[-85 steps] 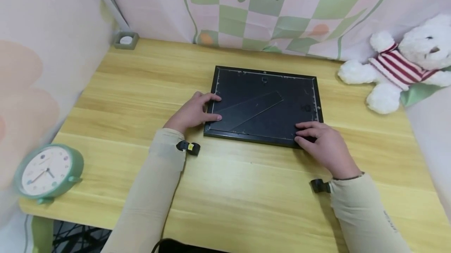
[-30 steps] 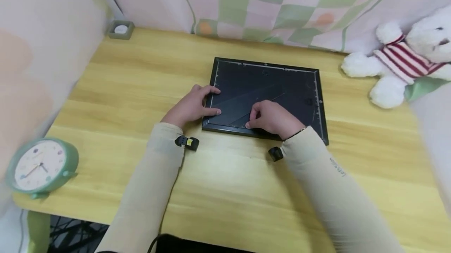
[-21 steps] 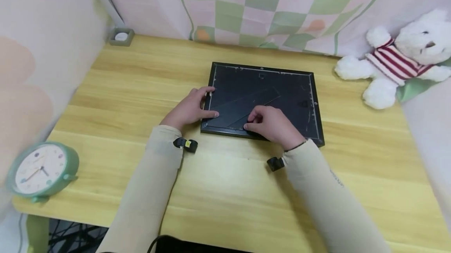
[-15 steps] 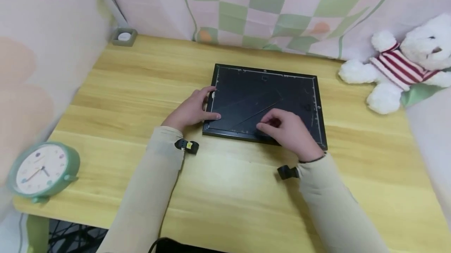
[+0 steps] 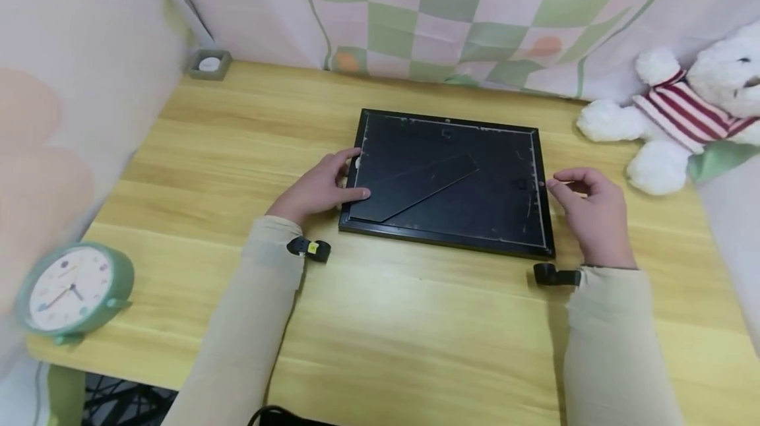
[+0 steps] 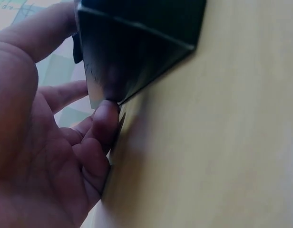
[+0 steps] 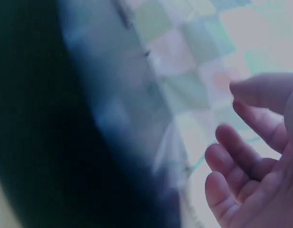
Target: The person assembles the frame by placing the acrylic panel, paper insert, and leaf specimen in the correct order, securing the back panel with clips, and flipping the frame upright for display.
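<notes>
A black picture frame lies face down on the wooden table, with its back panel up. A flat easel leg runs diagonally across that back. My left hand grips the frame's left side, thumb on top of the border. In the left wrist view, fingers of that hand curl at the frame's underside. Just off the right border, beside a small metal tab, is my right hand. Its fingers are loosely bent with nothing between them, and the right wrist view shows a gap between this hand and the dark frame.
A green alarm clock stands at the table's left edge. On the right sits a white teddy bear in a striped top. A small grey holder is in the back left corner. Checked fabric hangs behind the table.
My right hand has left the lower middle of the frame's back, where its fingers were at the easel leg, and moved right past the frame's edge. The left hand stays at the left side.
</notes>
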The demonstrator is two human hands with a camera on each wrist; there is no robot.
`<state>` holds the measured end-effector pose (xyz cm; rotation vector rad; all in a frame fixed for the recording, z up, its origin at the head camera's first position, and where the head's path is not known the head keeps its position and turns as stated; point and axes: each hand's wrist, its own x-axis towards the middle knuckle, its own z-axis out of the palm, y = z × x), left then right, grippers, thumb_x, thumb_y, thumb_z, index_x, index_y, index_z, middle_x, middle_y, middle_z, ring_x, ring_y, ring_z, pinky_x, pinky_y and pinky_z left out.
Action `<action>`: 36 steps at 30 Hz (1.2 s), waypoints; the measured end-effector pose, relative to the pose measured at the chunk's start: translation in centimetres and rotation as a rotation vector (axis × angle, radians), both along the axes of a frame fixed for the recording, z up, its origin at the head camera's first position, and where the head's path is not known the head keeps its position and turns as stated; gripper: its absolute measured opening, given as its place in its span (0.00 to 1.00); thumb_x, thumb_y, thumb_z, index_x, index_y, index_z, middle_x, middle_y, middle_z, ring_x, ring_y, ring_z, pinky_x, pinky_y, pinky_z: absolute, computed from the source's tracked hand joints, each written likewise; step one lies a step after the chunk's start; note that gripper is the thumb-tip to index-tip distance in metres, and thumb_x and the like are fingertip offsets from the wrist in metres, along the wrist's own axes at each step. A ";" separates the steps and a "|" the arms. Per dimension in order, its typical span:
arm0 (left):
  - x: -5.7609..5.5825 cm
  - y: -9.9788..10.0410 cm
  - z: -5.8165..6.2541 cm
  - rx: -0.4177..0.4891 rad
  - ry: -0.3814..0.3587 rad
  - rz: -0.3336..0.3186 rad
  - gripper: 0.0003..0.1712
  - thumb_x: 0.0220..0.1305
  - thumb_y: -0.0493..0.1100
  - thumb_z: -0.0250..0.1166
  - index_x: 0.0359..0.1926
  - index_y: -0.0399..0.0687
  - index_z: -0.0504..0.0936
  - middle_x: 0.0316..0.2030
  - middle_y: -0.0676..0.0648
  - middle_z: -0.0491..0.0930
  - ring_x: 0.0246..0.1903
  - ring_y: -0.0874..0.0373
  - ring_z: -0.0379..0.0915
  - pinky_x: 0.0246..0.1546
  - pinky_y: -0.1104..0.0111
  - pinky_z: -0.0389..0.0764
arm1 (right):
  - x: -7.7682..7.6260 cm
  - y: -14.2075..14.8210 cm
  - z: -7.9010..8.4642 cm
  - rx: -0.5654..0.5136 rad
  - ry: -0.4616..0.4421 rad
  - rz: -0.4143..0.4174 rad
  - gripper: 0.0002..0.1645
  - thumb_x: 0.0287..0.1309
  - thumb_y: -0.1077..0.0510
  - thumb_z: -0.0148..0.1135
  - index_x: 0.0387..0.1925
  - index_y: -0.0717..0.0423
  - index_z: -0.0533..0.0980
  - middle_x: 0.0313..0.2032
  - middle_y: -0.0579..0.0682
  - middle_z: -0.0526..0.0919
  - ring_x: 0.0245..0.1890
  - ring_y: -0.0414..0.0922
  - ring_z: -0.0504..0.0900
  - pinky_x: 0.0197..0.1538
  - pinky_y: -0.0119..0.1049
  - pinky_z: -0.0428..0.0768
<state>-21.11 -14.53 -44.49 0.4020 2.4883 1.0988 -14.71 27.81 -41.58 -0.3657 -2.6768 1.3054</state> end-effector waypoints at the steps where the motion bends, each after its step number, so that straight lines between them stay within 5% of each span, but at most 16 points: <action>1: 0.0 -0.1 0.0 0.004 -0.002 -0.004 0.53 0.60 0.61 0.71 0.79 0.59 0.53 0.57 0.45 0.66 0.46 0.51 0.66 0.47 0.59 0.72 | -0.1 0.3 -0.3 -0.021 -0.019 -0.010 0.20 0.65 0.50 0.66 0.50 0.60 0.78 0.37 0.29 0.78 0.37 0.32 0.75 0.31 0.22 0.73; 7: -0.2 -0.4 0.3 0.024 -0.033 -0.006 0.49 0.63 0.53 0.71 0.78 0.60 0.53 0.58 0.43 0.68 0.45 0.51 0.71 0.41 0.61 0.79 | -0.5 1.3 -1.8 -0.008 -0.136 0.076 0.33 0.64 0.46 0.67 0.63 0.60 0.71 0.48 0.40 0.78 0.40 0.26 0.76 0.37 0.20 0.75; 13: -0.4 -0.5 0.4 0.064 -0.063 0.009 0.50 0.61 0.49 0.73 0.77 0.61 0.55 0.55 0.45 0.71 0.38 0.51 0.74 0.35 0.62 0.80 | -0.8 1.1 -2.4 0.062 -0.168 0.164 0.42 0.61 0.48 0.70 0.71 0.58 0.65 0.53 0.54 0.74 0.41 0.33 0.73 0.36 0.19 0.74; 18: -0.6 -0.6 0.3 0.093 -0.088 0.006 0.48 0.62 0.50 0.72 0.77 0.62 0.55 0.55 0.45 0.72 0.38 0.50 0.75 0.38 0.60 0.80 | -1.0 1.1 -2.4 0.083 -0.169 0.186 0.45 0.62 0.51 0.69 0.75 0.56 0.60 0.55 0.56 0.71 0.42 0.37 0.71 0.36 0.19 0.73; 23: -0.8 -1.0 0.3 0.083 -0.077 0.007 0.36 0.73 0.55 0.60 0.76 0.64 0.58 0.55 0.45 0.73 0.45 0.50 0.72 0.45 0.58 0.75 | -1.1 1.0 -2.4 0.086 -0.178 0.197 0.44 0.63 0.50 0.68 0.74 0.56 0.61 0.57 0.56 0.71 0.43 0.39 0.71 0.36 0.20 0.72; 27: -0.9 -1.2 0.1 0.104 -0.045 0.045 0.27 0.78 0.51 0.53 0.74 0.62 0.63 0.46 0.44 0.77 0.38 0.49 0.73 0.40 0.59 0.76 | -1.2 0.9 -2.3 0.084 -0.174 0.213 0.44 0.63 0.49 0.68 0.74 0.56 0.60 0.58 0.58 0.71 0.45 0.41 0.72 0.37 0.20 0.73; 32: -1.0 -1.3 -0.1 0.113 -0.021 0.074 0.29 0.76 0.47 0.57 0.74 0.57 0.64 0.35 0.43 0.77 0.32 0.50 0.72 0.36 0.62 0.73 | -1.2 1.2 -2.3 0.078 -0.177 0.228 0.45 0.63 0.49 0.68 0.75 0.56 0.60 0.57 0.58 0.71 0.45 0.43 0.72 0.37 0.21 0.73; 36: -1.2 -1.2 0.0 0.104 -0.038 0.071 0.32 0.73 0.46 0.61 0.74 0.53 0.64 0.37 0.44 0.81 0.33 0.51 0.75 0.37 0.63 0.75 | -1.1 1.5 -2.3 0.074 -0.182 0.230 0.45 0.63 0.49 0.68 0.75 0.55 0.59 0.58 0.58 0.71 0.45 0.43 0.71 0.36 0.21 0.73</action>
